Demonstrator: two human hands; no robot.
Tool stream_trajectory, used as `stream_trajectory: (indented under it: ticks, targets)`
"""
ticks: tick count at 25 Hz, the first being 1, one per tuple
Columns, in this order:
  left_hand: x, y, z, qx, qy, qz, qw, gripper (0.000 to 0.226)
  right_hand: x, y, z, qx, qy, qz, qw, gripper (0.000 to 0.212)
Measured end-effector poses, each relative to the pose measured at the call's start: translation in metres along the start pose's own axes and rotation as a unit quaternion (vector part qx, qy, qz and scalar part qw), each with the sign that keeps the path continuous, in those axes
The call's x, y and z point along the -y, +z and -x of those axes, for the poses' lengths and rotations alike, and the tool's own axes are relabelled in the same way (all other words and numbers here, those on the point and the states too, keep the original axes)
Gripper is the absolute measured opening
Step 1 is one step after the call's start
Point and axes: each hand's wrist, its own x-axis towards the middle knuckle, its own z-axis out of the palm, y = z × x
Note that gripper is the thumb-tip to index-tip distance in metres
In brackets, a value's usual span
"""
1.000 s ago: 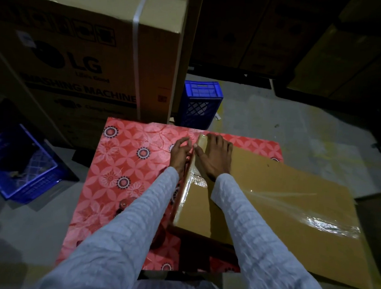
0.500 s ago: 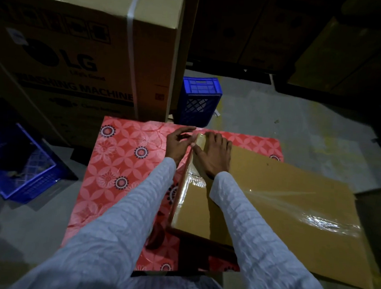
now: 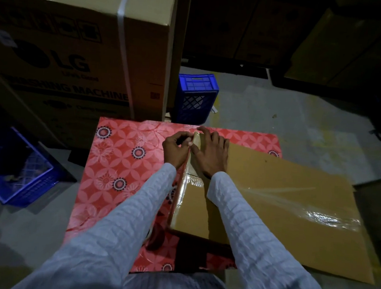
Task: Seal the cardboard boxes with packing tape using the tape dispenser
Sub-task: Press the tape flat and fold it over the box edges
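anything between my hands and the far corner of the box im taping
Nothing visible. Both hands are already at that corner of the cardboard box: the right hand lies flat on top, the left hand is curled at its edge beside it.

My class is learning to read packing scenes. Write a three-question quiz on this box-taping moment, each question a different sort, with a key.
1. True or false: the right hand lies flat on the cardboard box.
2. Multiple choice: the left hand is at the box's A) far left corner, B) near right corner, C) middle.
3. Fill in: shiny clear ____ crosses the box top.

Key: 1 true; 2 A; 3 tape.
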Motion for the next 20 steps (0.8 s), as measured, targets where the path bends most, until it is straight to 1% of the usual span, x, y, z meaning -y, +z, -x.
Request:
stream_trajectory:
  ticks: [6, 9, 11, 13, 15, 18, 20]
  targets:
    - [-0.020, -0.023, 0.008, 0.127, -0.051, -0.018, 0.990, 0.038, -0.002, -0.001, -0.005, 0.018, 0.000, -0.009, 1.000, 0.056]
    - [-0.035, -0.040, 0.003, 0.224, -0.087, -0.038, 0.970, 0.047, -0.010, -0.007, -0.012, 0.061, -0.008, -0.052, 0.997, 0.053]
    - [-0.045, -0.044, 0.012, 0.265, -0.093, -0.059, 0.958, 0.052, -0.014, -0.018, -0.018, 0.098, -0.038, -0.069, 0.992, 0.048]
    - [-0.052, -0.037, 0.028, 0.263, -0.054, -0.107, 0.957, 0.062, -0.020, -0.028, -0.020, 0.130, -0.068, -0.067, 0.987, 0.051]
    - [-0.049, -0.027, 0.035, 0.242, -0.012, -0.153, 0.958, 0.068, -0.033, -0.037, -0.018, 0.143, -0.069, -0.054, 0.986, 0.058]
    - [-0.049, -0.023, 0.021, 0.238, -0.019, -0.175, 0.955, 0.067, -0.064, -0.052, -0.014, 0.151, -0.045, 0.006, 0.987, 0.071]
    - [-0.053, -0.017, 0.004, 0.264, -0.021, -0.217, 0.939, 0.065, -0.086, -0.060, -0.011, 0.160, -0.025, 0.023, 0.986, 0.082]
